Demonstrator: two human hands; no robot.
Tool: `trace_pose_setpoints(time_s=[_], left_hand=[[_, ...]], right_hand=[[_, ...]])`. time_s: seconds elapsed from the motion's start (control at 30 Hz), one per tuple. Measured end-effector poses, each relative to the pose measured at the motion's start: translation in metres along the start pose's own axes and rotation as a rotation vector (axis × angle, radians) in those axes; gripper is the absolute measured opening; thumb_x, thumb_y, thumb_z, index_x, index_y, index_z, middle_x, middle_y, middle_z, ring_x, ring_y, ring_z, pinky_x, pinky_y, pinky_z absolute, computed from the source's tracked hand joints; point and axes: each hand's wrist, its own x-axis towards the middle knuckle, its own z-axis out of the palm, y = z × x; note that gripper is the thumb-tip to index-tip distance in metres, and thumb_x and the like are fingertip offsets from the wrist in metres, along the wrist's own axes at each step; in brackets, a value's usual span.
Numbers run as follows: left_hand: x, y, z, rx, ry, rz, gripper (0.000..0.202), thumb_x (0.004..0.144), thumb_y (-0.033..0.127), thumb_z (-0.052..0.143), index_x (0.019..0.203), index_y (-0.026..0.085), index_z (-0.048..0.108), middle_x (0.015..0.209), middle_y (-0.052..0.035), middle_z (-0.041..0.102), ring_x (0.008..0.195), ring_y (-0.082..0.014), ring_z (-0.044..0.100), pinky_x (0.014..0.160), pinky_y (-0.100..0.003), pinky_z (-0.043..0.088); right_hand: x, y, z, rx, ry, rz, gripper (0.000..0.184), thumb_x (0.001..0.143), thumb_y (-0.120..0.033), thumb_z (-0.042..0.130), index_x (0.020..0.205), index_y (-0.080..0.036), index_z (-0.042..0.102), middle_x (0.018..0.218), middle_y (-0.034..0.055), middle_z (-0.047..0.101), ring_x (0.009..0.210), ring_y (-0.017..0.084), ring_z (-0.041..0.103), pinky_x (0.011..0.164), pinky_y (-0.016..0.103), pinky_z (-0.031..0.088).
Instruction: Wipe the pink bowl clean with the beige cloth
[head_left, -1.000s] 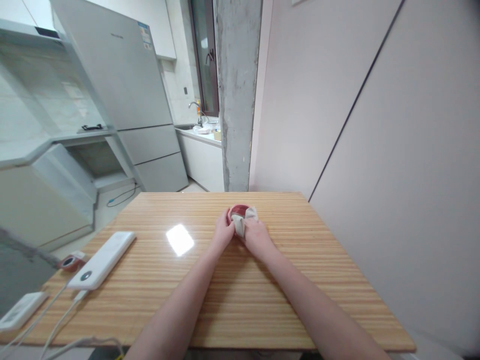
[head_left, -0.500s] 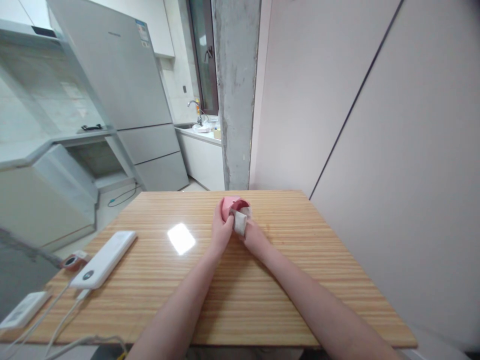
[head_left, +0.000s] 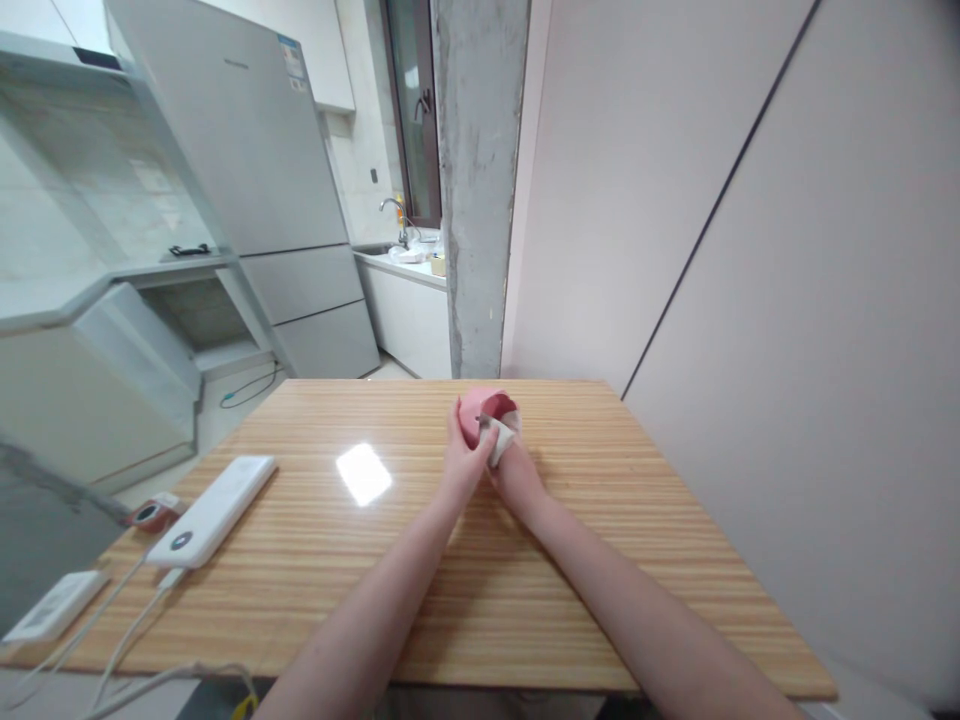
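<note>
Obs.: small red bowl (head_left: 474, 410) is at the far middle of the desk (head_left: 600, 520), tipped on its side, pale pink outside facing left and the mouth turned to the right. One second ago it sat upright on the wood with its rim up; half a second ago it was already tipped. I cannot tell whether its lower edge touches the desk.

My left hand (head_left: 463, 462) is clamped on the bowl from the left, thumb across its near side. My right hand (head_left: 514, 470) is closed around a wadded white cloth (head_left: 501, 440), pressed at the lower edge of the mouth (earlier it lay draped over the rim).

White power bank (head_left: 214, 508) at the desk's left: unmoved.
</note>
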Motion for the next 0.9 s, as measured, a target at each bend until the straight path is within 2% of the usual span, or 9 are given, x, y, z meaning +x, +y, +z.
trace_pose_setpoints(time_s=[0.13, 0.27, 0.33, 0.43, 0.5, 0.6, 0.67, 0.77, 0.9], left_hand=[[0.006, -0.002, -0.011, 0.075, 0.085, -0.046, 0.048, 0.083, 0.035, 0.053, 0.125, 0.015, 0.042, 0.116, -0.0128, 0.06, 0.108, -0.022, 0.058, 0.093, -0.036, 0.046], [0.023, 0.011, -0.046, 0.421, -0.082, 0.133, 0.039, 0.078, 0.029, 0.057, 0.116, 0.021, 0.054, 0.105, -0.0063, 0.065, 0.1, -0.0234, 0.061, 0.092, -0.038, 0.045], [0.026, 0.016, -0.052, 0.479, -0.137, 0.16, 0.043, 0.073, 0.029, 0.063, 0.116, 0.023, 0.056, 0.102, -0.0049, 0.066, 0.097, -0.0233, 0.062, 0.091, -0.037, 0.046], [0.019, 0.013, -0.036, 0.292, -0.06, 0.013, 0.064, 0.07, 0.035, 0.069, 0.128, 0.02, 0.046, 0.101, -0.0069, 0.065, 0.092, -0.0212, 0.063, 0.085, -0.034, 0.049], [0.011, 0.005, -0.018, 0.112, 0.031, -0.069, 0.076, 0.069, 0.035, 0.071, 0.135, 0.019, 0.035, 0.107, -0.0095, 0.063, 0.096, -0.0203, 0.063, 0.085, -0.032, 0.049], [0.004, -0.003, -0.002, -0.026, 0.111, -0.085, 0.07, 0.071, 0.031, 0.069, 0.131, 0.018, 0.036, 0.119, -0.0125, 0.057, 0.107, -0.0203, 0.059, 0.09, -0.031, 0.047], [0.007, -0.002, -0.006, 0.011, 0.112, -0.078, 0.056, 0.074, 0.031, 0.065, 0.123, 0.016, 0.042, 0.117, -0.0123, 0.058, 0.108, -0.0208, 0.058, 0.092, -0.033, 0.046], [0.017, 0.007, -0.029, 0.202, -0.002, 0.0, 0.045, 0.074, 0.031, 0.063, 0.114, 0.017, 0.051, 0.107, -0.0092, 0.063, 0.101, -0.0223, 0.06, 0.092, -0.037, 0.045], [0.021, 0.014, -0.043, 0.331, -0.215, 0.086, 0.05, 0.068, 0.032, 0.069, 0.115, 0.021, 0.055, 0.097, -0.005, 0.066, 0.091, -0.0222, 0.062, 0.089, -0.037, 0.047]], right_hand=[[-0.001, -0.005, -0.002, 0.095, -0.08, -0.052, 0.057, 0.074, -0.006, 0.054, 0.13, -0.017, 0.048, 0.121, 0.0118, 0.057, 0.114, 0.023, 0.052, 0.1, 0.038, 0.042], [0.004, -0.002, -0.002, -0.053, -0.239, -0.186, 0.034, 0.082, -0.015, 0.053, 0.115, -0.017, 0.06, 0.109, 0.0104, 0.063, 0.106, 0.022, 0.055, 0.096, 0.039, 0.045], [0.006, 0.001, -0.001, -0.187, -0.262, -0.218, 0.025, 0.085, -0.019, 0.053, 0.107, -0.018, 0.065, 0.104, 0.0108, 0.064, 0.104, 0.024, 0.055, 0.095, 0.04, 0.045], [0.004, 0.001, 0.001, -0.282, -0.194, -0.165, 0.027, 0.083, -0.016, 0.054, 0.109, -0.017, 0.064, 0.105, 0.0134, 0.064, 0.106, 0.027, 0.052, 0.095, 0.044, 0.043], [0.002, -0.001, 0.002, -0.207, -0.107, -0.112, 0.032, 0.082, -0.012, 0.052, 0.112, -0.017, 0.061, 0.106, 0.0132, 0.062, 0.106, 0.026, 0.053, 0.096, 0.043, 0.043], [-0.002, -0.004, 0.004, -0.027, 0.003, -0.056, 0.04, 0.078, -0.008, 0.053, 0.117, -0.017, 0.056, 0.111, 0.0116, 0.059, 0.103, 0.022, 0.054, 0.092, 0.036, 0.046], [-0.002, -0.001, 0.003, -0.015, -0.031, -0.068, 0.037, 0.075, -0.007, 0.056, 0.11, -0.016, 0.059, 0.106, 0.0104, 0.06, 0.098, 0.021, 0.054, 0.087, 0.034, 0.048], [0.002, 0.008, 0.0, -0.11, -0.187, -0.194, 0.023, 0.077, -0.008, 0.057, 0.097, -0.016, 0.064, 0.096, 0.0094, 0.062, 0.095, 0.021, 0.055, 0.085, 0.035, 0.048], [0.008, 0.019, -0.006, -0.215, -0.282, -0.272, 0.023, 0.082, -0.012, 0.055, 0.102, -0.017, 0.065, 0.101, 0.0107, 0.064, 0.105, 0.022, 0.053, 0.092, 0.037, 0.046]])
